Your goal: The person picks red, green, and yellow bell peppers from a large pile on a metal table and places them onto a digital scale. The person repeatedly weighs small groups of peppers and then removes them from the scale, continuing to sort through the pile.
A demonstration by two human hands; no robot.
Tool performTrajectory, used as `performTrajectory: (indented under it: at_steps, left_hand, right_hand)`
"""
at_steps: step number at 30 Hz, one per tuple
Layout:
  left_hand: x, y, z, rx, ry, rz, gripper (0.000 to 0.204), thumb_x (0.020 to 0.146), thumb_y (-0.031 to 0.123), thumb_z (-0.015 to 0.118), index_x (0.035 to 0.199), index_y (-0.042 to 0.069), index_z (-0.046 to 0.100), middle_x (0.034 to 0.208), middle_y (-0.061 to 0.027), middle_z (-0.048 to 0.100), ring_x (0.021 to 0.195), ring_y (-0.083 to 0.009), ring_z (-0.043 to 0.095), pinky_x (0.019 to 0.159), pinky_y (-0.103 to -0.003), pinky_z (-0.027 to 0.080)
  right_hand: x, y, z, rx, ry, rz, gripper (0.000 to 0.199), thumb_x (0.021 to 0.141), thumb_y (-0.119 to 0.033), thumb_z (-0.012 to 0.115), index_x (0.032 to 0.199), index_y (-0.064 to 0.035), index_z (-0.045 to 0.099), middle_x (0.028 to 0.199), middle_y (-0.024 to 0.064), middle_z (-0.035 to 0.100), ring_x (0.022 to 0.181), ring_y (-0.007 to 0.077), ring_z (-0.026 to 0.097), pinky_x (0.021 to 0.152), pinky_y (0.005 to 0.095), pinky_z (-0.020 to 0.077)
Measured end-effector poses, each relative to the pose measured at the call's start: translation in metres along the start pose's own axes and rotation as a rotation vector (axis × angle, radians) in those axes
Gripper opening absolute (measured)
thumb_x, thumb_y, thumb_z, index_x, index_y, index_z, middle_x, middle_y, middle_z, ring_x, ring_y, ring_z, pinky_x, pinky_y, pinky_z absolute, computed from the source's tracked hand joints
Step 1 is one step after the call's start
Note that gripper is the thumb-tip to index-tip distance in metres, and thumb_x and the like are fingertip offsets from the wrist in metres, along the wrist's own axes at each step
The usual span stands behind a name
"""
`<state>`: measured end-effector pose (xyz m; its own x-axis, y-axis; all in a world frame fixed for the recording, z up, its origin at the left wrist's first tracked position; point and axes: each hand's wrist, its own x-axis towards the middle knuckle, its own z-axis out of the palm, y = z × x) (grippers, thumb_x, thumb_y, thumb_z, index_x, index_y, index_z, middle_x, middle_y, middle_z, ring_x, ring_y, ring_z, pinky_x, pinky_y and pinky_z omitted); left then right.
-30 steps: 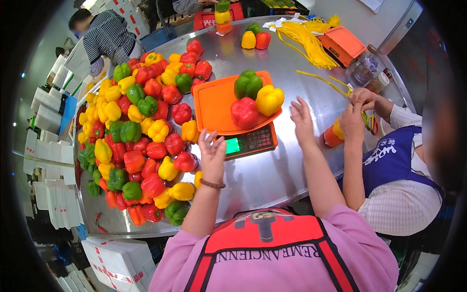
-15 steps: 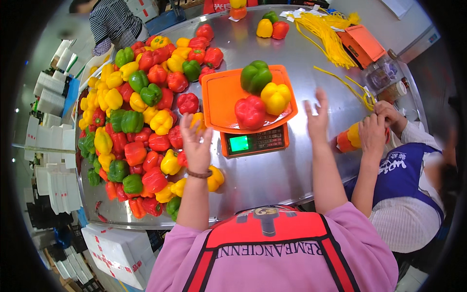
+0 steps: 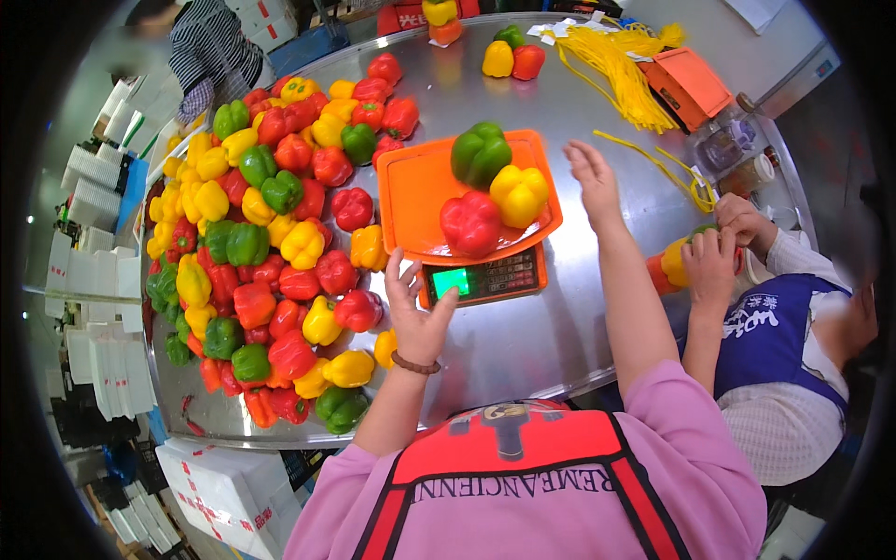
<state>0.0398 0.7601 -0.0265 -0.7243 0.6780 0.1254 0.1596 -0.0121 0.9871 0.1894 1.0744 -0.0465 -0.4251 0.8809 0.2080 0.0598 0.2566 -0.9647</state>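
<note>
An orange scale (image 3: 485, 278) stands on the metal table (image 3: 551, 336). Its orange tray (image 3: 420, 191) carries a green pepper (image 3: 480, 153), a yellow pepper (image 3: 519, 193) and a red pepper (image 3: 470, 224). My left hand (image 3: 417, 313) hovers open, fingers spread, just left of the scale's lit display. My right hand (image 3: 595, 177) is raised open beside the tray's right edge, touching nothing. A large heap of red, yellow and green peppers (image 3: 271, 243) covers the table to the left of my left hand.
A person in a blue apron at the right holds peppers (image 3: 674, 261) in both hands (image 3: 714, 257). Yellow ties (image 3: 616, 61) and an orange box (image 3: 689, 86) lie at the back right, with three peppers (image 3: 510, 54) nearby. White boxes (image 3: 219, 481) stack below the table's left edge.
Both my hands stay open near the scale. The left hand has shifted from the pepper heap toward the scale's display, and the right hand has lifted beside the tray.
</note>
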Motion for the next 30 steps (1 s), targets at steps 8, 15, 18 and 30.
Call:
performTrajectory:
  at_steps: [8, 15, 18, 30]
  left_hand:
    - [0.048, 0.001, 0.05, 0.473, -0.069, 0.293, 0.106, 0.067, 0.021, 0.089, 0.151, 0.008, 0.025, 0.154, -0.0234, 0.026, 0.139, -0.0404, 0.035, 0.11, -0.046, 0.039]
    - [0.059, -0.009, 0.05, 0.603, -0.111, 0.335, 0.099, 0.065, 0.023, 0.089, 0.147, 0.01, 0.035, 0.149, -0.0221, 0.036, 0.129, -0.0417, 0.047, 0.103, -0.046, 0.046]
    - [0.059, -0.01, 0.047, 0.582, -0.134, 0.366, 0.1, 0.064, 0.022, 0.09, 0.147, 0.01, 0.035, 0.148, -0.0217, 0.037, 0.128, -0.0414, 0.048, 0.103, -0.046, 0.046]
    - [0.114, 0.009, 0.02, 0.475, -0.599, 0.265, 0.13, 0.051, 0.022, 0.096, 0.155, 0.009, 0.019, 0.158, -0.0266, 0.015, 0.146, -0.039, 0.027, 0.116, -0.044, 0.032]
  right_hand:
    - [0.048, -0.024, 0.067, 0.38, -0.455, 0.266, 0.055, 0.096, -0.031, 0.062, 0.143, -0.0068, 0.046, 0.141, 0.013, 0.052, 0.126, 0.0228, 0.053, 0.106, 0.0367, 0.042]
    - [0.056, -0.035, 0.076, 0.393, -0.768, 0.36, 0.07, 0.086, -0.026, 0.074, 0.146, -0.0069, 0.044, 0.14, 0.0143, 0.052, 0.127, 0.0249, 0.051, 0.106, 0.0355, 0.0416]
    - [0.05, -0.033, 0.075, 0.393, -0.757, 0.371, 0.068, 0.086, -0.023, 0.074, 0.144, -0.0059, 0.045, 0.14, 0.0144, 0.052, 0.129, 0.0255, 0.05, 0.108, 0.0362, 0.0403]
    - [0.034, -0.052, 0.059, 0.186, -0.757, 0.34, 0.081, 0.082, -0.034, 0.078, 0.149, -0.0091, 0.039, 0.147, 0.014, 0.045, 0.135, 0.0252, 0.044, 0.109, 0.0356, 0.0384]
